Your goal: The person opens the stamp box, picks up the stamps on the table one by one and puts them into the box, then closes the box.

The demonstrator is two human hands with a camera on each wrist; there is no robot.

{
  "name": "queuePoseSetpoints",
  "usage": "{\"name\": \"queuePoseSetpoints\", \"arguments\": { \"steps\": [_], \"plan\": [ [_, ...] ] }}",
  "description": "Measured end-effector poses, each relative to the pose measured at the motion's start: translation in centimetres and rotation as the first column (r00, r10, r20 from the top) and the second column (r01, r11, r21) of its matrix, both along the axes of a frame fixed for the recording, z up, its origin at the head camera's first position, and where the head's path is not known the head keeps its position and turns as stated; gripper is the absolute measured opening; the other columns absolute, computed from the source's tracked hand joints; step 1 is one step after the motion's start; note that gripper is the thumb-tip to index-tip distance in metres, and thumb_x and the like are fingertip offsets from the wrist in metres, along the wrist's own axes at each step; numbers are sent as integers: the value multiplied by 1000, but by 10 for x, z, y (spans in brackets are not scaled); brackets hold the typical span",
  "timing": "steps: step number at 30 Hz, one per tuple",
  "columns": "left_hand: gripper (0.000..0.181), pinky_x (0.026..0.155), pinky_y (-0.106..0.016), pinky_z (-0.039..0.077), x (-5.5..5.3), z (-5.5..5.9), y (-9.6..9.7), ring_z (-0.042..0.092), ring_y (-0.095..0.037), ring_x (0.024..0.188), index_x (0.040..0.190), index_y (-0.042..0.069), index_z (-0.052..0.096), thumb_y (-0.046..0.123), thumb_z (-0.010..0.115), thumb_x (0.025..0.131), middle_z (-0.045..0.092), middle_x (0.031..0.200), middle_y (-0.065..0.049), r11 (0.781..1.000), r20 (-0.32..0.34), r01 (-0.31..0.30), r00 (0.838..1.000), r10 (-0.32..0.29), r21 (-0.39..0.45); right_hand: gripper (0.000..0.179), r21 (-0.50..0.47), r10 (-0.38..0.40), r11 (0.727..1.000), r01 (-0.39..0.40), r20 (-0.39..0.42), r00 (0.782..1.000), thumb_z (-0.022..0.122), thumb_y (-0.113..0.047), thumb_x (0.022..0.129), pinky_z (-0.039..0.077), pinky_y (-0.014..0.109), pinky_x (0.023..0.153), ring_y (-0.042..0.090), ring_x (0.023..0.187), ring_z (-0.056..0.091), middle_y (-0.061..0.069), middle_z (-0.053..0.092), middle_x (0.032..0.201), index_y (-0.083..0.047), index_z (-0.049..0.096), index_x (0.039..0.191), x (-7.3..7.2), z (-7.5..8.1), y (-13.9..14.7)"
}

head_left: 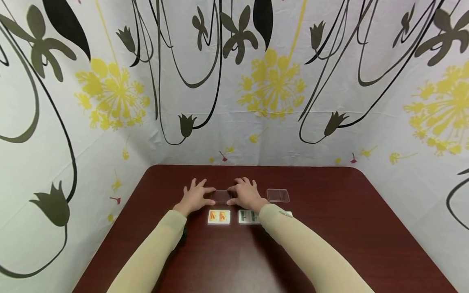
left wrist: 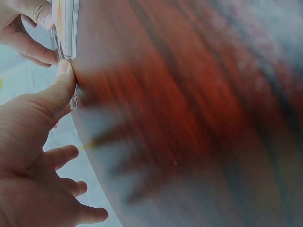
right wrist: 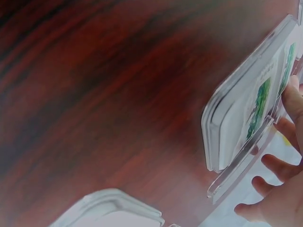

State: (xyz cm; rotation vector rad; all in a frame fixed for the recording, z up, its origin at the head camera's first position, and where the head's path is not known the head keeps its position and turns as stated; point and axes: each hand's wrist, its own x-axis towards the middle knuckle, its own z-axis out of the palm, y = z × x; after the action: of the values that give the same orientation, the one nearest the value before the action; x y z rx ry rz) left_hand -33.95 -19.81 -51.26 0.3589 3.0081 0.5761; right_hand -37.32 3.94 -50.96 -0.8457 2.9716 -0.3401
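Note:
In the head view, my left hand (head_left: 194,198) and right hand (head_left: 247,195) pinch opposite ends of a clear plastic lid (head_left: 221,197), thumb and index finger at its sides. The other fingers are spread. Nearer to me lies a shallow clear case (head_left: 219,217) with two orange pictures. Beside it, partly behind my right wrist, is a case with green pictures (head_left: 248,217). The left wrist view shows my left thumb (left wrist: 59,87) at the lid's edge. In the right wrist view, another clear lid (right wrist: 241,161) lies just beyond the green-picture case (right wrist: 258,109).
Another clear lid (head_left: 278,195) lies to the right of my right hand. A further pale case (right wrist: 111,213), mostly covered by my sleeve in the head view, lies nearer me. Patterned cloth (head_left: 256,134) hangs behind the dark red table (head_left: 329,228).

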Motion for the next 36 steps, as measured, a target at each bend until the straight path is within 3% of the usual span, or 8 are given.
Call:
{"name": "queuePoseSetpoints", "arguments": {
  "steps": [8, 18, 28, 36],
  "plan": [
    [57, 107, -77, 10, 0, 5, 1, 4, -48, 149, 147, 24, 55, 41, 70, 95, 23, 164, -14, 999, 7, 38, 999, -38, -14, 59, 52, 52, 997, -49, -51, 997, 71, -57, 87, 20, 66, 112, 35, 146, 27, 9, 38, 157, -24, 66, 136, -4, 2, -1],
    [52, 106, -78, 10, 4, -5, 2, 3, -45, 151, 143, 18, 57, 39, 68, 97, 21, 165, -14, 994, 4, 108, 994, -108, 10, 55, 126, 152, 982, -143, -65, 986, 66, -55, 92, 19, 64, 114, 35, 147, 23, 9, 32, 159, -19, 65, 134, 0, 3, 5],
    [55, 110, -73, 8, 11, 8, -1, -1, -38, 152, 145, 15, 55, 39, 68, 97, 15, 167, -9, 987, -12, 159, 987, -159, 20, 55, 126, 224, 969, -211, -105, 969, 63, -59, 92, 20, 64, 113, 35, 148, 22, 9, 30, 160, -19, 67, 129, 6, 15, 11],
    [53, 110, -74, 10, 25, 21, -5, 0, -38, 153, 141, 17, 59, 42, 69, 95, 18, 167, -7, 978, -30, 209, 977, -210, -8, 57, 120, 266, 960, -253, -112, 957, 64, -62, 90, 18, 65, 114, 36, 149, 20, 8, 31, 160, -18, 68, 126, 19, 24, 14]
  ]
}}
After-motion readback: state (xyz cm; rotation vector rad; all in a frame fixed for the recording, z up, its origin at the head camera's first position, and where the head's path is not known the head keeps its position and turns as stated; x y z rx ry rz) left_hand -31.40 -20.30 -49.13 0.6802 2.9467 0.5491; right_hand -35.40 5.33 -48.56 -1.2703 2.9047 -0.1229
